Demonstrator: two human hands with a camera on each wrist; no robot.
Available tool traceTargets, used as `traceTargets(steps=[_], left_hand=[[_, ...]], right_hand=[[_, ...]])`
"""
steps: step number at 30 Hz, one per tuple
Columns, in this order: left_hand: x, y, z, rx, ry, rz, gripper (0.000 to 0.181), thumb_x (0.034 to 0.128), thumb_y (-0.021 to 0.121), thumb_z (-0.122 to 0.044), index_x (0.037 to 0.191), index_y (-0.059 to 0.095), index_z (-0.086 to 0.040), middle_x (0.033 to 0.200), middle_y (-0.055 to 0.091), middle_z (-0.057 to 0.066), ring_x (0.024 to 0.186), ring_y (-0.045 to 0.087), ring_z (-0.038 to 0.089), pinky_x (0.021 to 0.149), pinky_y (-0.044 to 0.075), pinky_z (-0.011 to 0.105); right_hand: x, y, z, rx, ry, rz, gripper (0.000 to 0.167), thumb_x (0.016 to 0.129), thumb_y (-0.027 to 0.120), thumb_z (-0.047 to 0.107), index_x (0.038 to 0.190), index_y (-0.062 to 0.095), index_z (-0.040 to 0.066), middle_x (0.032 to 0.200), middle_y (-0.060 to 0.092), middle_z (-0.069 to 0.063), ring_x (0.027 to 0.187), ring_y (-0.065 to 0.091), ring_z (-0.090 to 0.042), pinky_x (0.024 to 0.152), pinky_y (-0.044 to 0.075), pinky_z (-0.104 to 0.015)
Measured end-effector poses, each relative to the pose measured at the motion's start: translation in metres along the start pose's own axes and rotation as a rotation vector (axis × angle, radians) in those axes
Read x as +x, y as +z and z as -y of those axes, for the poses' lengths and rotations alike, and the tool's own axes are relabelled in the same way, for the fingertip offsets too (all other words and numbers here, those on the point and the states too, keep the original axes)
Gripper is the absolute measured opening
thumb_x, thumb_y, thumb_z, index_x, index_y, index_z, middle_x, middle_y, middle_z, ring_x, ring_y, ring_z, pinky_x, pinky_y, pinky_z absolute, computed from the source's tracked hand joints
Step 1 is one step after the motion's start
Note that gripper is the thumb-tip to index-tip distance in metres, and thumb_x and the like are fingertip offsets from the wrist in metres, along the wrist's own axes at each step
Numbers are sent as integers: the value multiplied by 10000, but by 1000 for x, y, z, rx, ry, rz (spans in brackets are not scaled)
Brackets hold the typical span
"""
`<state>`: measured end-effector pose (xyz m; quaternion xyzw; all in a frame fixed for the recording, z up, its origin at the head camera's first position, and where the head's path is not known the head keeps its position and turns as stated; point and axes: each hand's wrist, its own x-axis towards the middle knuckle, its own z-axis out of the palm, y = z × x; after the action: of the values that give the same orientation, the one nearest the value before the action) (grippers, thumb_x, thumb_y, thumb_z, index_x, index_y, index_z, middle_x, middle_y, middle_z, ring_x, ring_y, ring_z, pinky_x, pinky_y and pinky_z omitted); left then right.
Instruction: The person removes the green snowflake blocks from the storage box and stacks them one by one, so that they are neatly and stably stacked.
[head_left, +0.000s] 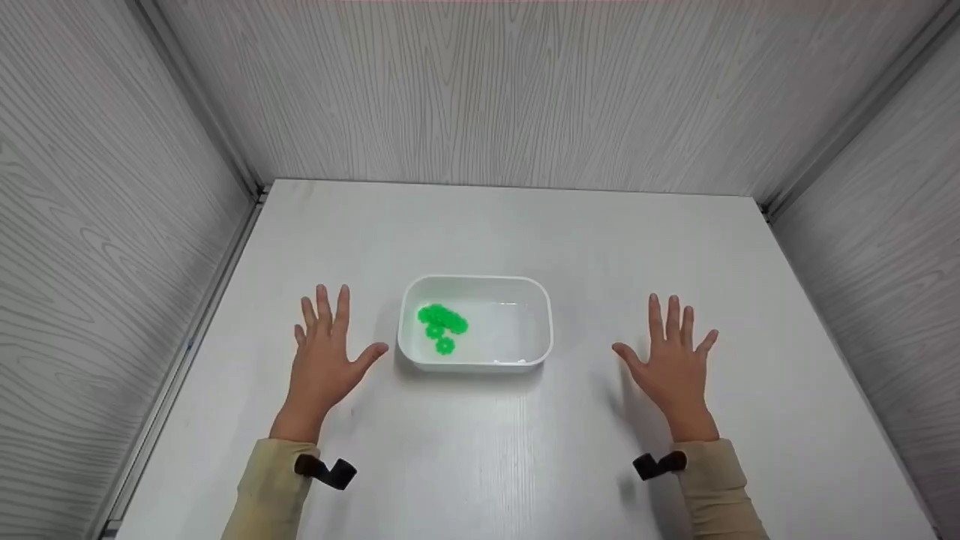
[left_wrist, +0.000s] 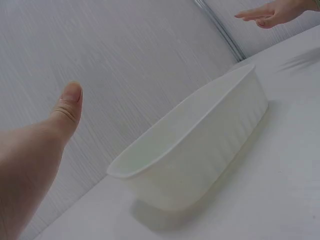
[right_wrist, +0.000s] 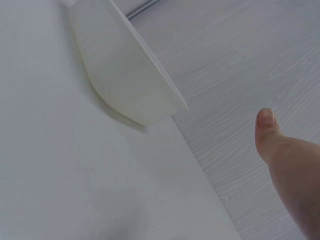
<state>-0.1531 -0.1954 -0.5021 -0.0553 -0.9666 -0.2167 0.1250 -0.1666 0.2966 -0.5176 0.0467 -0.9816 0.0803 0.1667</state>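
White tub point(head_left: 474, 367) set on white table point(head_left: 465, 442), enclosed by wood-grained panels point(head_left: 480, 97). Left hand point(head_left: 322, 369) and right hand point(head_left: 674, 376) held apart from tub at either side, fingers spread, nothing grasped. Green pieces point(head_left: 444, 319) at tub's left end seen only from head; ribbed outer wall point(left_wrist: 232, 137) shown from left wrist.

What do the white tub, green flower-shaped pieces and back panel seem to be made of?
White tub: probably molded plastic, slightly glossy, given its smooth rim and small highlights inside.
Green flower-shaped pieces: likely plastic, from their uniform bright color; too small to judge finish.
Back panel: matte-looking, streaked with gray wood grain, perhaps laminate or wood.
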Motion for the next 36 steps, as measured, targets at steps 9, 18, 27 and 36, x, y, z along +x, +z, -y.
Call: traceTargets(steps=[9,18,27,36], left_hand=[[5,2,-3,-201,-83,65,989,791,552,-666,1506,7,-255,1554,24,83,1398,59,329,963,256,662],[15,7,1,-409,-129,73,902,800,609,-589,1494,199,-184,1507,251,86,1357,262,292,1063,264,474],[25,19,7,-592,-114,122,787,798,662,-507,1437,361,-159,1477,325,62,1327,326,295,1010,353,469],[35,35,15,-767,-188,195,655,816,699,-404,1369,452,-153,1416,414,30,1308,364,234,1009,365,433]], right_hand=[[15,-6,23,101,-37,-23,933,829,528,632,1505,106,148,1482,243,-220,1341,225,-418,1002,77,-691],[41,-14,56,193,-150,-188,875,823,632,520,1477,237,95,1400,396,-214,1254,398,-396,982,239,-658],[53,4,96,273,-270,-226,789,865,582,516,1443,309,53,1223,540,-231,1091,532,-367,916,423,-479],[59,20,137,346,-311,-118,665,893,591,426,1411,377,68,1191,560,-210,1038,564,-341,841,472,-459]])
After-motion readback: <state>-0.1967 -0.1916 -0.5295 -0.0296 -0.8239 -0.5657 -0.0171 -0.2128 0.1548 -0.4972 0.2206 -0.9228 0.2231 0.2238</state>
